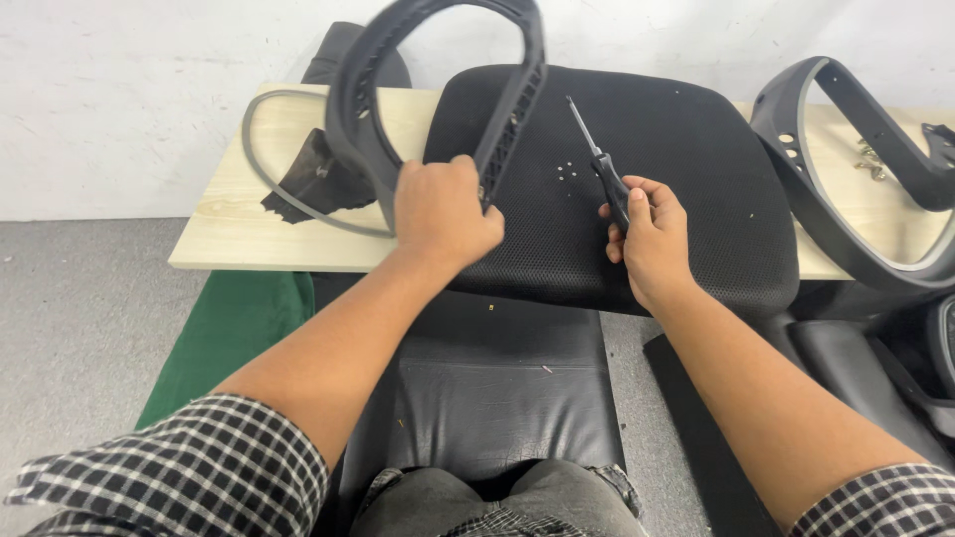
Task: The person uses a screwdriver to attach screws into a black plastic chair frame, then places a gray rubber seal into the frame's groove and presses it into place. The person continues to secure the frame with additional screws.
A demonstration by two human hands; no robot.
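The left hand (445,211) grips a looped black plastic chair armrest (438,89); the right hand (652,234) clasps a black-handled screwdriver (600,164) over a black mesh seat cushion (637,179).

Both forearms are bare from above the elbow down, entering from the lower left and lower right of the frame. Short sleeves in a black-and-white check weave show at both lower corners. Dark grey trousers appear at bottom centre. The left hand (444,211) and right hand (652,239) wear no gloves.
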